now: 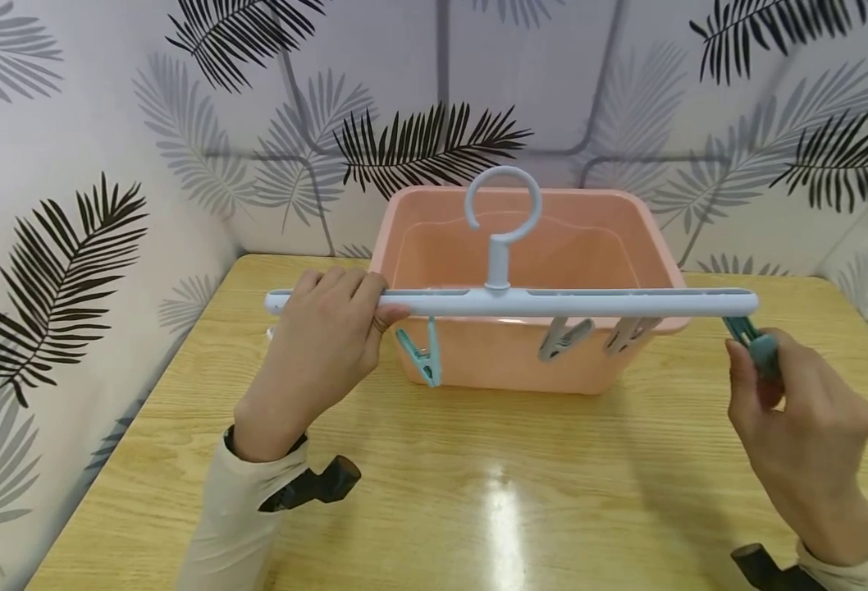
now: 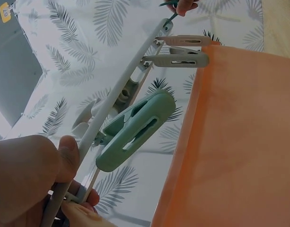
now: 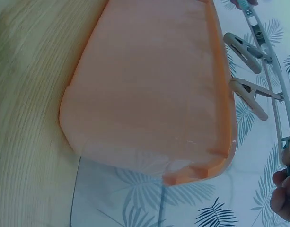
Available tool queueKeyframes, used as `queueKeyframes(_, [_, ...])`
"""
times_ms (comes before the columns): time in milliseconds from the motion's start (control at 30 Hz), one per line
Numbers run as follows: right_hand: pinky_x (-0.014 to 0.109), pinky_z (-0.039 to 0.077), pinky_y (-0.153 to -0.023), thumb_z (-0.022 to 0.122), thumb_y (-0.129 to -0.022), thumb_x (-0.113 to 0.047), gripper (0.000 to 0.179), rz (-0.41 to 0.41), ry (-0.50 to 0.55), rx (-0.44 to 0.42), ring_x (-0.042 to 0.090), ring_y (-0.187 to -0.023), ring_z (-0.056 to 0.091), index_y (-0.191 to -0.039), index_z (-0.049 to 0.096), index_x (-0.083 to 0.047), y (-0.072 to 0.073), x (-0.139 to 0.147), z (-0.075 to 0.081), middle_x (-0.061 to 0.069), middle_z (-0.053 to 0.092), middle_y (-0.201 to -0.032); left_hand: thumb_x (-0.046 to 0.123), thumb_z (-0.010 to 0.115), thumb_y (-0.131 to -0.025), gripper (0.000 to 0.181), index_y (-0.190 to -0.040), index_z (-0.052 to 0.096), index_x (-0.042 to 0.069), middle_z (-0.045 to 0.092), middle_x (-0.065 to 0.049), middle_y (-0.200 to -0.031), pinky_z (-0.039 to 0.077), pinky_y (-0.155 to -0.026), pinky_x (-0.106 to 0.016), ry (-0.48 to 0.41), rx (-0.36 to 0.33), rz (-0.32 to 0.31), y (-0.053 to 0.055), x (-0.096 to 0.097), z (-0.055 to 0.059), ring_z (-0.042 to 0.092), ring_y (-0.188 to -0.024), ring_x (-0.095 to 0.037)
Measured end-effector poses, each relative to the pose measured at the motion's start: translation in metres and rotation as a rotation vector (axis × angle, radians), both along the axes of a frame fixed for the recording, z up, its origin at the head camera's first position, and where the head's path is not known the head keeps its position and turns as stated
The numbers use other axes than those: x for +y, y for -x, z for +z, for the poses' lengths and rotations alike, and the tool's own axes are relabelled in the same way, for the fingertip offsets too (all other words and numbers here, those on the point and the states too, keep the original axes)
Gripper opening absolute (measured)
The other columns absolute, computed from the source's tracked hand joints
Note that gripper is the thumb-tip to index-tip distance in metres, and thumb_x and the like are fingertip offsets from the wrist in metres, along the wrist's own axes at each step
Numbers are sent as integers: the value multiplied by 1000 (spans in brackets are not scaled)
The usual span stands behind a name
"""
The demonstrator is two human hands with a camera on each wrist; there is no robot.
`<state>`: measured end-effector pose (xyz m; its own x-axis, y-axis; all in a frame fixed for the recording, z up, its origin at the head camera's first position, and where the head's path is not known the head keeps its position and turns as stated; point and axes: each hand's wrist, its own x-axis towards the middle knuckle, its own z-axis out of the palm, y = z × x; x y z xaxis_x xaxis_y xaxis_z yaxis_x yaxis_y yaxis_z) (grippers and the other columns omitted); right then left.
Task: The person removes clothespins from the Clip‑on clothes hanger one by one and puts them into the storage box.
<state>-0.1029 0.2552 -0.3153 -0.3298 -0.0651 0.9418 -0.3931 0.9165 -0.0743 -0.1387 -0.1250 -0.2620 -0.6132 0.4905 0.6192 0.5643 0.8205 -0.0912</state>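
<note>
A pale blue clip hanger with a round hook is held level in the air. My left hand grips its bar near the left end, thumb underneath. At the far right end, my right hand pinches a dark green clothespin between thumb and fingers, its other end at the bar. From the bar hang a light green clothespin beside my left hand and two grey clothespins right of the hook. Fingers partly hide a white bit near the left end.
Behind and below the hanger, a pink plastic basin stands on the wooden table. Leaf-patterned cloth covers the wall behind and to the left. Black wrist-camera mounts sit at both of my sleeves.
</note>
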Motion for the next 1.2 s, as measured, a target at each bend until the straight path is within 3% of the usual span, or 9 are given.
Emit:
queueKeyframes(500, [39, 26, -43, 48, -100, -34, 52, -101, 32, 17, 36, -43, 43, -86, 58, 15, -10, -17, 16, 24, 50, -60, 27, 56, -98, 34, -73, 45, 6, 40, -3, -60, 33, -59, -34, -5, -45, 19, -7, 6, 4, 45, -58, -22])
queueKeyframes(600, [25, 31, -45, 52, -98, -34, 52, -34, 64, -49, 19, -43, 45, -84, 59, 15, -8, -12, 15, 23, 52, -58, 27, 56, -98, 35, -72, 45, 6, 41, -4, -60, 34, -58, -35, -7, -21, 21, -7, 6, 4, 46, -57, -23])
queueKeyframes(633, [20, 30, -44, 53, -99, -30, 48, 50, 108, -125, 14, -42, 44, -85, 61, 15, -7, -9, 14, 19, 53, -58, 27, 56, -98, 35, -72, 46, 5, 42, -4, -60, 35, -59, -36, -13, -6, 20, -7, 5, 4, 48, -58, -24])
queueKeyframes(700, [15, 27, -41, 51, -101, -20, 39, 352, 266, -338, 4, -44, 39, -89, 61, 16, -5, 0, 12, 14, 54, -62, 27, 57, -97, 34, -73, 48, 5, 46, -5, -62, 38, -62, -38, -28, 19, 16, -5, 3, 4, 52, -61, -26])
queueKeyframes(833, [23, 21, -36, 25, -104, 2, 33, 1267, 816, -727, 12, -47, 28, -101, 55, 16, 1, 17, 6, 10, 48, -77, 25, 58, -96, 28, -81, 54, 3, 55, -8, -70, 41, -73, -44, -69, 48, -26, -1, 1, 4, 60, -75, -29])
queueKeyframes(933, [22, 17, -40, 1, -103, -8, 52, 1827, 1042, -934, 13, -51, 19, -108, 47, 16, 6, 26, 1, 12, 36, -80, 25, 56, -97, 28, -84, 56, 1, 58, -10, -74, 42, -78, -45, -76, 70, -64, 1, 1, 4, 61, -81, -29])
queueKeyframes(1033, [21, 17, -43, -5, -101, -17, 58, 2122, 1066, -1096, 11, -51, 18, -118, 40, 15, 10, 32, 2, 13, 23, -80, 30, 47, -101, 35, -85, 56, 0, 60, -11, -76, 43, -79, -47, -84, 115, -94, 2, -1, 6, 61, -81, -31])
queueKeyframes(1100, [21, 17, -43, -3, -102, -18, 56, 2187, 1001, -1186, 11, -52, 18, -121, 39, 13, 13, 37, 5, 13, 21, -80, 33, 40, -104, 42, -86, 57, -1, 62, -12, -79, 42, -79, -47, -94, 144, -120, 2, -3, 7, 61, -80, -31])
queueKeyframes(1200, [23, 18, -43, 0, -103, -13, 49, 2180, 805, -1336, 12, -51, 18, -121, 39, 10, 17, 47, 13, 14, 20, -78, 40, 31, -105, 51, -89, 58, 0, 63, -12, -81, 42, -78, -48, -103, 178, -167, 3, -8, 10, 59, -77, -31])
